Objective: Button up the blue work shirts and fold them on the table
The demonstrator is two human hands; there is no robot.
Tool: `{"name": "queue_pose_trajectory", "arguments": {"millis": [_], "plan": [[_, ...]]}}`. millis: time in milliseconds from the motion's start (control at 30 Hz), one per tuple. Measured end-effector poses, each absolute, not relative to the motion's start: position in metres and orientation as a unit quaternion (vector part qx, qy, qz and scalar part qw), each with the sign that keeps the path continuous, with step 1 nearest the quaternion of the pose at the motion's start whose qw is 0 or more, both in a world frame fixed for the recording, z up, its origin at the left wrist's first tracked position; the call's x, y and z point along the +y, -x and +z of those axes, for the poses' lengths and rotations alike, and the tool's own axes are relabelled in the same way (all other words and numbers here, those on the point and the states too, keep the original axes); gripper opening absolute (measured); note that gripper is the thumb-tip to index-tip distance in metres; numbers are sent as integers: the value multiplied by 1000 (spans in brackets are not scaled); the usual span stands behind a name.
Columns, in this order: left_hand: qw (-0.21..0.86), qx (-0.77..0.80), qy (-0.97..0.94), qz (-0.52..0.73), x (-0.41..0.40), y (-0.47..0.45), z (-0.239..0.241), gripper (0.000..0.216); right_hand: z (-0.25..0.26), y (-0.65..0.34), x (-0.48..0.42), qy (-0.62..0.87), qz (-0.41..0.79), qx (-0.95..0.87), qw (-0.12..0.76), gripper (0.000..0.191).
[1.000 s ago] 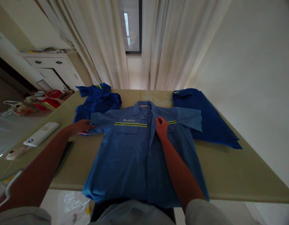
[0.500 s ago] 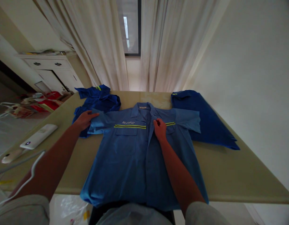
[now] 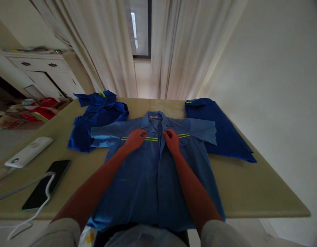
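L hand (image 3: 134,139) & R hand (image 3: 171,140) rest with loosely curled fingers, pinching the front edges of the blue work shirt (image 3: 155,171), spread flat mid-tabletop (image 3: 251,192). Looks like closing/straightening the placket; next likely needs edges aligned.

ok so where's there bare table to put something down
Free: the table right of the shirt, below the dark garment; a strip between phone and shirt. Crowded: left edge with remote, cable, crumpled garment.
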State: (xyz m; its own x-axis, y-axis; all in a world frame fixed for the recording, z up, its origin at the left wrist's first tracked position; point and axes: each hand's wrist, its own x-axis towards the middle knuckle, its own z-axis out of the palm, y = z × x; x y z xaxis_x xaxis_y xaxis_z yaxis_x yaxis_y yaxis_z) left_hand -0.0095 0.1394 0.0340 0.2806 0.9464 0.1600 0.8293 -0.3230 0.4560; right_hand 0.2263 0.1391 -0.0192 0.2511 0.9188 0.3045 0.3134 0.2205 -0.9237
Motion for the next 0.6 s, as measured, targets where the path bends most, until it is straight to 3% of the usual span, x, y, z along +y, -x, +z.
{"name": "queue_pose_trajectory", "arguments": {"millis": [233,433,600], "plan": [[105,593,-760,245,137,-65,3,18,-14,-228,137,547,259,-574,551,36],[173,570,-724,349,134,-60,-10,13,-11,-224,133,576,280,-570,515,31],[198,557,-708,387,134,-60,-13,13,-14,-212,123,566,214,-636,479,21]]}}
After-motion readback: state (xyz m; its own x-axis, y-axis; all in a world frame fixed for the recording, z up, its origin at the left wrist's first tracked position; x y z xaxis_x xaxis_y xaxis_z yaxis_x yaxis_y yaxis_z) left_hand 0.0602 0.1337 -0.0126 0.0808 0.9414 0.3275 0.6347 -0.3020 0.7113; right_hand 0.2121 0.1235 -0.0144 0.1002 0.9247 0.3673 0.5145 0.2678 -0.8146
